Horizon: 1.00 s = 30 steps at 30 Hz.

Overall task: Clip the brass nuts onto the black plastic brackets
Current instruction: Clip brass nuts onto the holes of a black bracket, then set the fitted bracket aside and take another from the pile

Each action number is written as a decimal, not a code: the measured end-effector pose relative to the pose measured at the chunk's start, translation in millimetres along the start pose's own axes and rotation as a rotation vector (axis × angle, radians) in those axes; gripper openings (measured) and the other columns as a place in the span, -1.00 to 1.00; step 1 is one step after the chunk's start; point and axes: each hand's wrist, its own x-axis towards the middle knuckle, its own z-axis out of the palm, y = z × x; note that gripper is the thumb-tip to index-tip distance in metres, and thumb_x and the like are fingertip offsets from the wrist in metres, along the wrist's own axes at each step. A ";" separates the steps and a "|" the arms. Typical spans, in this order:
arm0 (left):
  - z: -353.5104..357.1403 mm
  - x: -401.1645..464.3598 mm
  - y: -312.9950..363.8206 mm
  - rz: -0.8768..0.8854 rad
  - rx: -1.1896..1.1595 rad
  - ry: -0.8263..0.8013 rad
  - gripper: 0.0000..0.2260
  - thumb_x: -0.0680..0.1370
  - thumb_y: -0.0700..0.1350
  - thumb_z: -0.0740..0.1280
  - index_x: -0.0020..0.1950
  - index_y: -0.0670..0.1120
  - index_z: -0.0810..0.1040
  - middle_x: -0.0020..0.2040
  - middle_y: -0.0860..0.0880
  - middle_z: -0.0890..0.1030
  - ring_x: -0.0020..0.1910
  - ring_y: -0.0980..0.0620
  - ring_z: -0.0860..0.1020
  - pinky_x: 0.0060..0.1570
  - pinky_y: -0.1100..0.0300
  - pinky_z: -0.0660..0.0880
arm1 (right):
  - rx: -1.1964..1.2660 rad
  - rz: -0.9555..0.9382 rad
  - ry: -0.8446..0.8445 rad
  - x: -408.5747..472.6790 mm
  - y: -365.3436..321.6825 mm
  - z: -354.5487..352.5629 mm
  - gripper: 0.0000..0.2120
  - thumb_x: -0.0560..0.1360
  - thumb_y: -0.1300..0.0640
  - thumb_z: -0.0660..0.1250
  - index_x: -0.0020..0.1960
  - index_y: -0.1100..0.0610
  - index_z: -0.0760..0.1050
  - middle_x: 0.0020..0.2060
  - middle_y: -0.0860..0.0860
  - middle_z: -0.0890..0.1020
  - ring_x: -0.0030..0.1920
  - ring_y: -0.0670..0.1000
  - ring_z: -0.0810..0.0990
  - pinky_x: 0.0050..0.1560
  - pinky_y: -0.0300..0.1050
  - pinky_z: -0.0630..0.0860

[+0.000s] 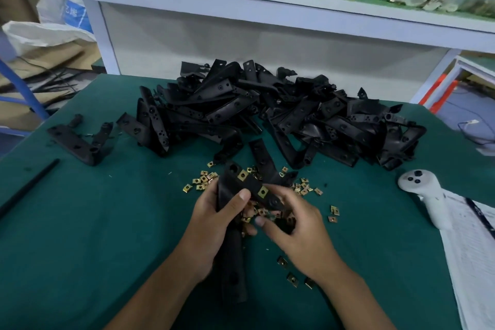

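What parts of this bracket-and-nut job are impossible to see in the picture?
- Head view: whether the right hand pinches a brass nut; its curled fingers hide it.
- Head view: the middle of the held bracket, covered by the left hand.
- Head view: brackets buried in the bracket pile cannot be counted.
- Head view: writing on the paper sheets; blurred, cut off by the right edge.
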 end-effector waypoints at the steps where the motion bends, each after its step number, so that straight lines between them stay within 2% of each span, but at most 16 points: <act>1: 1.6 -0.7 -0.7 -0.005 0.006 0.015 -0.69 0.46 0.13 0.51 0.11 0.00 0.64 -0.07 -0.13 0.69 -0.18 -0.07 0.67 -0.23 0.16 0.60 | 0.083 0.005 0.021 -0.6 -2.5 -0.8 -0.60 0.51 -0.20 0.43 0.31 -0.19 0.47 0.07 -0.21 0.66 0.15 -0.07 0.63 0.10 -0.27 0.52; 4: 5.4 -2.1 -4.6 -0.029 0.035 0.026 -0.66 0.47 0.21 0.41 0.19 0.12 0.65 0.17 -0.03 0.69 0.15 -0.03 0.66 0.07 0.10 0.58 | 0.218 0.004 0.181 0.2 -10.7 -0.5 -0.70 0.49 -0.26 0.42 0.17 -0.23 0.53 -0.02 -0.21 0.69 0.06 -0.11 0.66 0.01 -0.33 0.53; 6: 9.7 -4.0 -5.1 -0.022 0.083 0.018 -0.74 0.51 0.22 0.38 0.18 0.24 0.64 0.21 0.11 0.67 0.23 0.11 0.61 0.22 0.10 0.48 | 0.280 0.026 0.250 2.8 -15.6 -4.0 -0.79 0.48 -0.23 0.42 0.08 -0.20 0.59 -0.08 -0.21 0.69 -0.05 -0.19 0.66 -0.07 -0.40 0.51; 8: 16.0 -8.5 -0.6 0.056 0.226 0.016 -0.83 0.54 0.15 0.31 0.05 0.41 0.62 0.05 0.30 0.68 0.08 0.32 0.62 0.10 0.30 0.49 | 0.287 0.065 0.305 2.8 -18.7 -11.0 -0.84 0.48 -0.16 0.44 0.04 -0.18 0.63 -0.17 -0.19 0.68 -0.23 -0.17 0.59 -0.18 -0.34 0.49; 9: 19.2 -10.9 2.2 0.097 0.298 0.020 -0.81 0.54 0.12 0.28 0.00 0.42 0.61 -0.05 0.32 0.68 -0.02 0.35 0.62 -0.01 0.39 0.49 | 0.280 0.073 0.326 2.0 -21.6 -16.9 -0.87 0.49 -0.13 0.45 0.03 -0.18 0.63 -0.19 -0.17 0.67 -0.27 -0.07 0.56 -0.21 -0.29 0.48; 12: 24.5 -15.9 11.6 0.196 0.433 0.061 -0.93 0.60 0.16 0.30 0.00 0.27 0.58 -0.18 0.07 0.64 -0.19 0.13 0.61 -0.16 0.31 0.50 | 0.263 0.079 0.312 -6.2 -37.1 -34.5 -0.89 0.50 -0.08 0.46 0.02 -0.17 0.63 -0.12 -0.13 0.71 -0.23 0.09 0.59 -0.20 -0.10 0.54; 14: 35.0 -18.5 18.4 0.257 0.512 0.033 -0.93 0.61 0.20 0.29 0.00 0.29 0.56 -0.24 0.05 0.59 -0.32 0.17 0.53 -0.28 0.38 0.44 | 0.285 0.098 0.311 -23.7 -49.7 -52.3 -0.87 0.48 -0.08 0.49 0.02 -0.15 0.63 -0.12 -0.11 0.72 -0.20 0.10 0.61 -0.13 0.04 0.56; 15: 44.6 -20.7 21.2 0.280 0.534 0.000 -0.94 0.61 0.18 0.28 -0.01 0.30 0.55 -0.25 0.12 0.59 -0.32 0.21 0.53 -0.31 0.41 0.43 | 0.283 0.103 0.327 -36.2 -54.5 -62.3 -0.82 0.45 -0.09 0.51 0.04 -0.15 0.63 -0.12 -0.11 0.72 -0.18 0.06 0.63 -0.11 0.00 0.57; 16: 56.0 -24.2 22.3 0.294 0.565 -0.047 -0.93 0.59 0.15 0.27 -0.01 0.29 0.55 -0.23 0.16 0.60 -0.28 0.23 0.54 -0.30 0.44 0.43 | 0.271 0.108 0.355 -52.4 -59.5 -73.3 -0.76 0.41 -0.10 0.52 0.06 -0.15 0.62 -0.12 -0.13 0.71 -0.19 -0.03 0.62 -0.12 -0.12 0.57; 17: 68.4 -28.9 21.6 0.293 0.596 -0.097 -0.92 0.58 0.14 0.26 0.00 0.28 0.55 -0.20 0.16 0.61 -0.25 0.21 0.56 -0.28 0.44 0.43 | 0.261 0.118 0.390 -69.6 -64.1 -84.2 -0.72 0.38 -0.08 0.54 0.07 -0.15 0.61 -0.13 -0.15 0.70 -0.21 -0.11 0.60 -0.14 -0.25 0.54; 19: 98.5 -40.7 13.7 0.248 0.614 -0.215 -0.88 0.55 0.21 0.24 0.03 0.31 0.53 -0.16 0.11 0.64 -0.22 0.14 0.60 -0.24 0.37 0.48 | 0.241 0.162 0.485 -110.1 -70.3 -105.9 -0.71 0.35 -0.02 0.56 0.04 -0.16 0.62 -0.15 -0.17 0.69 -0.21 -0.17 0.59 -0.15 -0.34 0.50; 22: 149.9 -67.4 -10.1 0.183 0.708 -0.415 -0.75 0.46 0.37 0.14 0.07 0.44 0.48 -0.12 0.28 0.67 -0.16 0.26 0.62 -0.15 0.23 0.50 | 0.169 0.254 0.657 -179.4 -76.3 -133.3 -0.74 0.38 0.08 0.58 -0.01 -0.16 0.62 -0.15 -0.13 0.69 -0.16 -0.13 0.63 -0.11 -0.29 0.51; 24: 185.0 -91.5 -28.0 0.201 0.726 -0.553 -0.73 0.52 0.28 0.16 0.11 0.28 0.55 -0.13 0.26 0.68 -0.13 0.29 0.63 -0.12 0.24 0.48 | 0.102 0.313 0.770 -229.0 -80.5 -148.7 -0.73 0.40 0.13 0.59 -0.01 -0.14 0.62 -0.15 -0.12 0.69 -0.15 -0.11 0.62 -0.11 -0.19 0.52; 26: 216.5 -113.9 -48.4 0.211 0.722 -0.651 -0.87 0.61 0.07 0.26 0.08 0.15 0.59 -0.18 0.22 0.69 -0.13 0.27 0.64 -0.15 0.34 0.45 | 0.054 0.355 0.864 -276.5 -85.8 -161.0 -0.75 0.41 0.19 0.57 -0.01 -0.07 0.63 -0.14 -0.08 0.70 -0.15 -0.07 0.63 -0.09 -0.20 0.53; 28: 244.0 -133.7 -64.3 0.232 0.756 -0.745 -0.90 0.62 -0.05 0.32 0.03 0.14 0.60 -0.19 0.25 0.68 -0.14 0.30 0.63 -0.20 0.46 0.41 | 0.022 0.401 0.955 -316.6 -92.6 -171.8 -0.77 0.42 0.22 0.56 0.00 -0.02 0.64 -0.13 -0.03 0.70 -0.13 -0.03 0.65 -0.07 -0.25 0.53; 30: 267.2 -150.9 -76.3 0.239 0.786 -0.831 -0.92 0.61 -0.01 0.31 0.01 0.17 0.58 -0.17 0.26 0.68 -0.13 0.31 0.63 -0.21 0.43 0.43 | -0.015 0.445 1.027 -348.7 -96.7 -180.6 -0.74 0.43 0.24 0.56 0.00 -0.07 0.65 -0.13 -0.01 0.70 -0.14 0.04 0.65 -0.10 -0.23 0.55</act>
